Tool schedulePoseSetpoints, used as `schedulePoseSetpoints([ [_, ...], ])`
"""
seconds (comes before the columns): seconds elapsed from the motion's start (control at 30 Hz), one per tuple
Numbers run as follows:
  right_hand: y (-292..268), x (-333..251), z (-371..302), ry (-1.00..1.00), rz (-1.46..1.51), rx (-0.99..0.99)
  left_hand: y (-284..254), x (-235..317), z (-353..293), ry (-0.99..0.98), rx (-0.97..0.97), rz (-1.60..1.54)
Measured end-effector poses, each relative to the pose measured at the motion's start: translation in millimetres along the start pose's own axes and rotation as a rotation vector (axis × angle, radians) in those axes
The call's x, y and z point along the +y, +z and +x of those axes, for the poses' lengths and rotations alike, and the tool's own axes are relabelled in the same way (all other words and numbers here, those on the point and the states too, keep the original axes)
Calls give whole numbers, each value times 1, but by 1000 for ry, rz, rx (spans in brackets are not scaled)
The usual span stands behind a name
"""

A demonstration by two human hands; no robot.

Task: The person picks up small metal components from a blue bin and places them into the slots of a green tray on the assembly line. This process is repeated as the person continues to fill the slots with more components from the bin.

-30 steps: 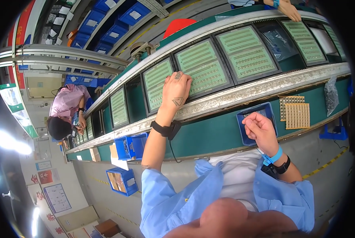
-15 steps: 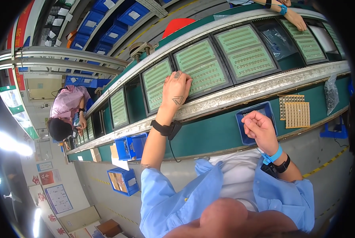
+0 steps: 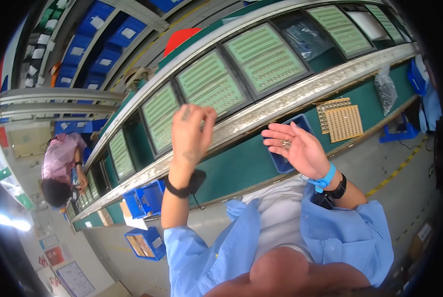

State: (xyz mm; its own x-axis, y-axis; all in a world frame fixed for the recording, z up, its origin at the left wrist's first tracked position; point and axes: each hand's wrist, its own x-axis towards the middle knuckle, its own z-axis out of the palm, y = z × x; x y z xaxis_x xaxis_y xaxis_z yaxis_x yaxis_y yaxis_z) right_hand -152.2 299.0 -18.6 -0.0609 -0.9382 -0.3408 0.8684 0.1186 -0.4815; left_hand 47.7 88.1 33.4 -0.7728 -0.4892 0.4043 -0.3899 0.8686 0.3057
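My left hand (image 3: 192,132) is raised over the near rail of the line, its fingers curled into a pinch; whatever they may hold is hidden. Beneath and beyond it lie green circuit board panels (image 3: 209,81) in black frames, with rows of small parts on them. Palm up, my right hand (image 3: 303,152) cups a few small metal parts (image 3: 285,144), its fingers mostly stretched out. Partly covered by that hand is a blue bin (image 3: 280,163) on the green bench edge.
Two tan perforated panels (image 3: 343,123) overlap right of the bin, near a clear plastic bag (image 3: 385,89). Small blue bins (image 3: 144,199) stand at the bench's left. A worn metal rail (image 3: 261,119) runs along the line. Farther left a person in pink (image 3: 63,158) works.
My left hand has lifted off the board panel and drawn back toward me. My right hand has turned palm up and opened, showing the metal parts. The whole view has shifted.
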Motion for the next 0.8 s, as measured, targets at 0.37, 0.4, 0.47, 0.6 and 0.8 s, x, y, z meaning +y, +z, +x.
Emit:
schedulePoseSetpoints([
  [0.37, 2, 6, -2, -7, 91, -89, 48, 87, -12, 288, -53, -102],
  [0.4, 4, 7, -2, -10, 62, -88, 51, 86, -12, 285, -59, -98],
  [0.47, 2, 7, -3, -27, 27, -84, 53, 84, -13, 280, -73, -85],
  [0.6, -3, 10, -4, -43, -37, -149, 48, 86, -7, 191, -144, -185],
  [0.8, 0, 11, -3, -114, -153, -153, 47, 86, -7, 151, -109, -181],
])
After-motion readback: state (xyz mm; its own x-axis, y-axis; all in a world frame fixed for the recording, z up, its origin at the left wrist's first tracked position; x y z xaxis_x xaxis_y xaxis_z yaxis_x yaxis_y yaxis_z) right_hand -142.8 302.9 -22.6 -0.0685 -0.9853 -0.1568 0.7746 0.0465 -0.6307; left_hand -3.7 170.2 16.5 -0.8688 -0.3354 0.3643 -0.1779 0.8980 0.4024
